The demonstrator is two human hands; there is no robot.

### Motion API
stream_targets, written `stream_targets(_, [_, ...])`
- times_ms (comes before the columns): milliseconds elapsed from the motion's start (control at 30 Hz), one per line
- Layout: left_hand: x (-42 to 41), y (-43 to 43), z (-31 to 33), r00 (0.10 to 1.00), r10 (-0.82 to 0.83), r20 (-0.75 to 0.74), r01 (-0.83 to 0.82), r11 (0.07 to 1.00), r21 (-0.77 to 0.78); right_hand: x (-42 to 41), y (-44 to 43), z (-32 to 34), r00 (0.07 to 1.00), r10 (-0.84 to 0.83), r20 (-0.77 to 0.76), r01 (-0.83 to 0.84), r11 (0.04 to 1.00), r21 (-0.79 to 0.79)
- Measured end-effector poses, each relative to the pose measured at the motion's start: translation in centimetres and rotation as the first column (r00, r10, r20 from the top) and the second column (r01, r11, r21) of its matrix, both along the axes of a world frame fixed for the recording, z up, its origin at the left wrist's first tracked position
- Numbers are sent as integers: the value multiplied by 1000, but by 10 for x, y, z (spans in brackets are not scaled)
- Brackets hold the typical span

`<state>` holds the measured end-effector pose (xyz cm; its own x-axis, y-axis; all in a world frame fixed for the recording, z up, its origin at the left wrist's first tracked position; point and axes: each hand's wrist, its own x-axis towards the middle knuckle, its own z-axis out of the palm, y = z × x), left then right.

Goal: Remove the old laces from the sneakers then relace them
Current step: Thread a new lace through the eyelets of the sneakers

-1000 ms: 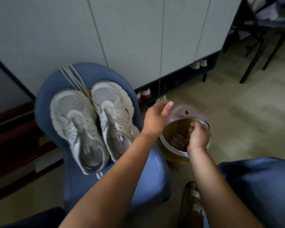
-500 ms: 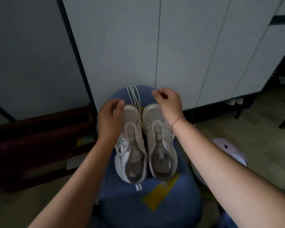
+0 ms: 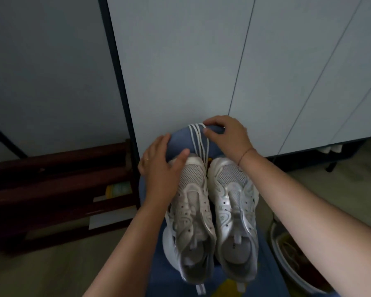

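Observation:
Two white sneakers stand side by side, toes away from me, on a blue round seat [image 3: 176, 144]. Both the left sneaker [image 3: 193, 213] and the right sneaker [image 3: 236, 213] show bare eyelets with no laces. A bundle of white laces [image 3: 198, 140] lies over the seat's far edge, running down between the toes. My right hand [image 3: 225, 133] pinches these laces near the top between thumb and forefinger. My left hand [image 3: 161, 168] rests with straight fingers on the seat and the left sneaker's toe.
Pale cabinet doors [image 3: 201, 61] rise right behind the seat. Dark wooden boards [image 3: 58, 179] lie on the floor at the left. A round bin [image 3: 291, 251] holding old laces stands on the floor at the lower right.
My right hand left the bin and moved up to the laces at the seat's far edge, now pinching them. My left hand came down onto the left sneaker's toe. The view swung left.

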<state>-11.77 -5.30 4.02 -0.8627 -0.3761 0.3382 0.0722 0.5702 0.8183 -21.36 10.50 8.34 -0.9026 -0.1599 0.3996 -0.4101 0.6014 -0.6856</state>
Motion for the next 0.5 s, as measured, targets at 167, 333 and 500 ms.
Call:
stream_targets(167, [1, 0, 0, 1000, -3, 6, 3, 1000, -9, -4, -3, 9, 999, -30, -31, 28, 997, -77])
stream_targets(333, [5, -3, 4, 998, -49, 40, 48, 999, 13, -15, -6, 55, 959, 100, 265, 67, 830, -554])
stream_targets(500, [6, -4, 7, 996, -62, 57, 61, 998, 14, -22, -9, 124, 886, 342, 314, -18, 701, -713])
